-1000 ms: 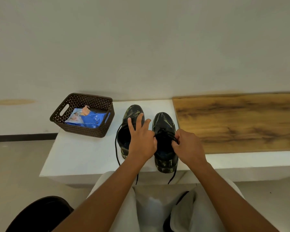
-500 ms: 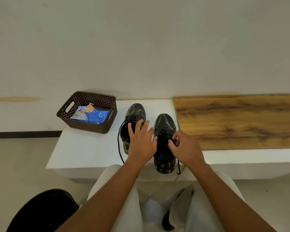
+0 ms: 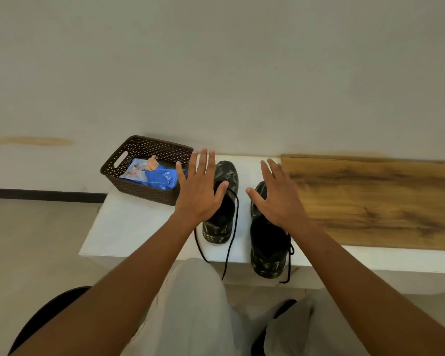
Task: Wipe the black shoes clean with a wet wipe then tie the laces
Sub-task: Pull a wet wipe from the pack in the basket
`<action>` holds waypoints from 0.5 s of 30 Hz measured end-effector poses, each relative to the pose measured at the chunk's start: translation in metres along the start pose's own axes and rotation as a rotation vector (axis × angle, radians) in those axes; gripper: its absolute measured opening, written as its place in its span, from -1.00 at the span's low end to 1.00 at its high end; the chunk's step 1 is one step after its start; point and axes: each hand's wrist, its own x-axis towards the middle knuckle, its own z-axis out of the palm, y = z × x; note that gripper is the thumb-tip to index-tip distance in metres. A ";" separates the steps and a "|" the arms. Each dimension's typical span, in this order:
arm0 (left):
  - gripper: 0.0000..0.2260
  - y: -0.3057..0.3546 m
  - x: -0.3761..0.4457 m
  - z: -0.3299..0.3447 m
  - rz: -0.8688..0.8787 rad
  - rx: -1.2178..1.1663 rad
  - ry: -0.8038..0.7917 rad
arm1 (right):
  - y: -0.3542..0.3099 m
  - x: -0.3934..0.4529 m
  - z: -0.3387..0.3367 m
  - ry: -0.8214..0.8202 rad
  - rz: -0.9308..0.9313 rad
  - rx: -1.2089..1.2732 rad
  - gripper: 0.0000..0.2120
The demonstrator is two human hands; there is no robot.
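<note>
both your hands are spread flat with the fingers straight, holding nothing. your left hand hovers over the left shoe, and your right hand over the right shoe. the two black shoes stand side by side on the white desk, toes toward the wall and heels toward you, so each long axis runs straight away from your body. the right shoe sits nearer the desk's front edge, and a small bow seems to show at its side, though that is hard to make out.

the left shoe's laces lie loose, trailing down past the heel and over the desk edge, below and toward you from your left fingers. i'd judge that shoe comes next: your left hand is the nearer one, and you would need to drop back toward the heel to gather both ends.

the wet wipe pack rests in the brown basket, just left of your left hand.
</note>
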 end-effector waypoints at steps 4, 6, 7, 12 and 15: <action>-0.33 -0.039 0.001 -0.004 -0.053 0.046 -0.018 | -0.032 0.025 0.014 -0.039 -0.059 -0.018 -0.22; -0.33 -0.062 -0.003 -0.005 -0.092 0.068 -0.030 | -0.054 0.038 0.024 -0.048 -0.100 -0.019 -0.23; -0.34 -0.071 -0.005 -0.006 -0.105 0.066 -0.035 | -0.063 0.043 0.028 -0.051 -0.118 -0.019 -0.24; -0.33 -0.125 -0.020 -0.005 -0.169 0.046 -0.016 | -0.118 0.072 0.050 -0.079 -0.232 0.004 -0.27; -0.33 -0.156 -0.022 -0.004 -0.202 -0.007 -0.003 | -0.148 0.087 0.065 -0.110 -0.295 0.165 -0.32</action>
